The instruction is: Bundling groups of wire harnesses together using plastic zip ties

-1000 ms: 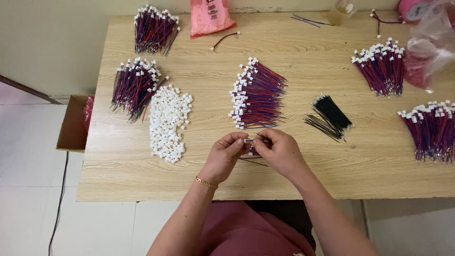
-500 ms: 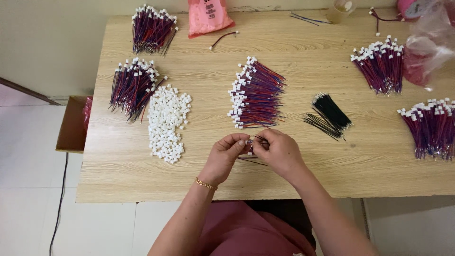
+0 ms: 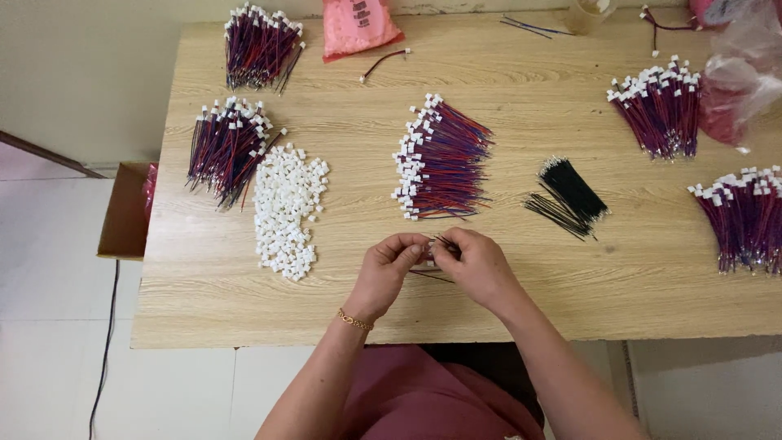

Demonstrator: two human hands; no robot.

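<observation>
My left hand (image 3: pixel 390 270) and my right hand (image 3: pixel 475 265) meet fingertip to fingertip above the front middle of the wooden table (image 3: pixel 570 269). Between them they pinch a small white connector with thin dark wires (image 3: pixel 432 248); the piece is mostly hidden by the fingers. One dark wire (image 3: pixel 430 277) trails on the table under the hands. Just beyond the hands lies a fanned pile of red and blue wires with white connectors (image 3: pixel 440 159). A heap of loose white connectors (image 3: pixel 287 208) is to the left. A bundle of black wires (image 3: pixel 570 194) lies to the right.
More bundles of wired connectors lie at the left (image 3: pixel 228 147), far left (image 3: pixel 261 45), far right (image 3: pixel 660 106) and right edge (image 3: pixel 745 216). A pink bag (image 3: pixel 358 24) and clear plastic bags (image 3: pixel 741 73) sit at the back. A cardboard box (image 3: pixel 124 212) stands beside the table's left edge.
The hands have stayed in the same spot, with only small finger movements on the connector. Nothing else on the table has moved.
</observation>
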